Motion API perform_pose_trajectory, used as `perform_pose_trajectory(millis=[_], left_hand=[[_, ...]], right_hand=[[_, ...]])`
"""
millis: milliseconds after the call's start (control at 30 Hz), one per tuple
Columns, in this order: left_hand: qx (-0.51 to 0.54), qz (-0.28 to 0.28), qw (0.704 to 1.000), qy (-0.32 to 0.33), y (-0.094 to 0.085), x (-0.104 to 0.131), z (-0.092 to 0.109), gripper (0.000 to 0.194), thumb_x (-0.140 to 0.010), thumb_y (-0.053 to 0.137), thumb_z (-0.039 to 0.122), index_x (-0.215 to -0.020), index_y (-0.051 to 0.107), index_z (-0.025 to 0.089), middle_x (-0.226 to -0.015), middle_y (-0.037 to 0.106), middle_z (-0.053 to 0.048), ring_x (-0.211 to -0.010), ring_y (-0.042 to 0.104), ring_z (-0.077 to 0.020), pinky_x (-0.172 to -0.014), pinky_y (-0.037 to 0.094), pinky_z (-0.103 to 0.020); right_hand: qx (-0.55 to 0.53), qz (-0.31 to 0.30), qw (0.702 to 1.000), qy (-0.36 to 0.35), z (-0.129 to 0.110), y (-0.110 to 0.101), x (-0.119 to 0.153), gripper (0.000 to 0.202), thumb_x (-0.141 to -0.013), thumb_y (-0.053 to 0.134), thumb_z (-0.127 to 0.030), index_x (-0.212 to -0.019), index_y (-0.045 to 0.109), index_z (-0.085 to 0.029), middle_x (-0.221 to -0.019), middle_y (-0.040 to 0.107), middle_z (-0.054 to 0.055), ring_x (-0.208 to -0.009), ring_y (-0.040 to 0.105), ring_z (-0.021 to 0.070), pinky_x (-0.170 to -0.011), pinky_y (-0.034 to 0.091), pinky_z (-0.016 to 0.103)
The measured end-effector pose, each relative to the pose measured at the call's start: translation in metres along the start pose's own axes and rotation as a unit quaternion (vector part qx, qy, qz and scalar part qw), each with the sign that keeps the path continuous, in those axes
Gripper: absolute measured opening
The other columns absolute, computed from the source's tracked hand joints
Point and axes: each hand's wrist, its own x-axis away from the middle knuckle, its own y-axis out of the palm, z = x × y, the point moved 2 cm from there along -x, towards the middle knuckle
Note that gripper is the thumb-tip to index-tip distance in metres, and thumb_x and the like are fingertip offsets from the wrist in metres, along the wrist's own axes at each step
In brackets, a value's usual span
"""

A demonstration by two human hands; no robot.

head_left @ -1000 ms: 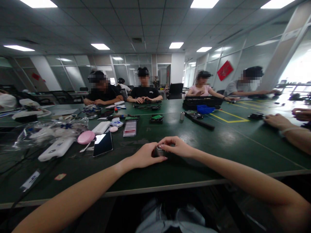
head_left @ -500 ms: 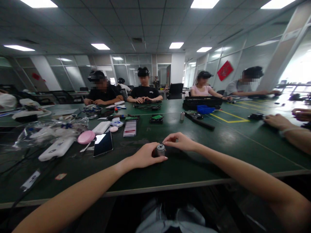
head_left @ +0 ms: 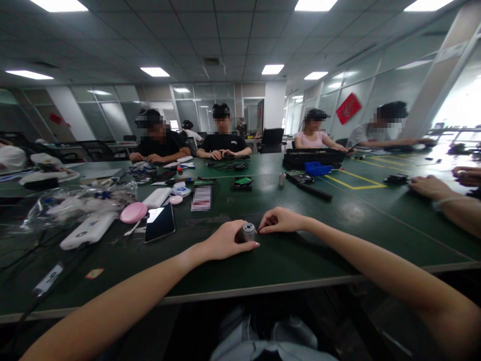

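A small silvery cylinder that looks like an electric motor [head_left: 248, 232] stands upright on the green table [head_left: 300, 255], its top face with dark holes turned up. My left hand [head_left: 228, 239] is wrapped round it from the left, the thumb along the near side. Just to the right, apart from the motor's top, is my right hand [head_left: 278, 220]. Its thumb and forefinger are pinched together low by the table; whatever they hold is too small to make out.
To the left lie a phone [head_left: 160, 223], a pink round case [head_left: 134, 212], a white power bank [head_left: 89, 231] and plastic bags [head_left: 80, 200]. Ahead are a green circuit board [head_left: 242, 183], a second metal cylinder [head_left: 281, 179] and a blue tray [head_left: 317, 169]. Several people sit around the table.
My right hand has moved from the motor's top a little to the right and down. My left hand and the motor have stayed in place.
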Motion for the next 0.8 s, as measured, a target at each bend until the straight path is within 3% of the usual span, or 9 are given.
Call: perform_pose_trajectory(millis=[433,700,800], left_hand=[[-0.004,-0.001,1.0,-0.002,0.0,0.0,-0.001,0.037,-0.078,0.062,0.05,-0.095,0.062,0.016,-0.085,0.062,-0.003,-0.075,0.057,-0.0171,-0.066,0.042,-0.026],[-0.006,0.002,1.0,-0.011,0.002,-0.001,-0.004,0.04,-0.078,0.062,0.052,-0.097,0.061,0.016,-0.085,0.062,-0.003,-0.073,0.056,-0.0166,-0.064,0.042,-0.026],[-0.005,0.004,1.0,-0.014,0.003,-0.001,-0.004,0.04,-0.078,0.062,0.051,-0.095,0.061,0.015,-0.08,0.061,-0.002,-0.068,0.054,-0.0154,-0.06,0.04,-0.025]], right_hand=[[0.001,0.005,1.0,0.007,-0.002,0.002,0.0,0.037,-0.077,0.063,-0.048,-0.091,0.07,-0.014,-0.063,0.055,-0.002,-0.055,0.043,0.0088,-0.05,0.031,0.021],[-0.068,0.16,0.985,-0.011,-0.03,0.01,-0.003,0.034,-0.081,0.06,-0.045,-0.092,0.067,-0.013,-0.063,0.053,-0.002,-0.057,0.044,0.0091,-0.056,0.036,0.022],[-0.096,0.187,0.978,-0.012,-0.043,0.016,-0.002,0.033,-0.081,0.061,-0.044,-0.092,0.067,-0.013,-0.061,0.051,-0.003,-0.056,0.043,0.009,-0.057,0.037,0.023]])
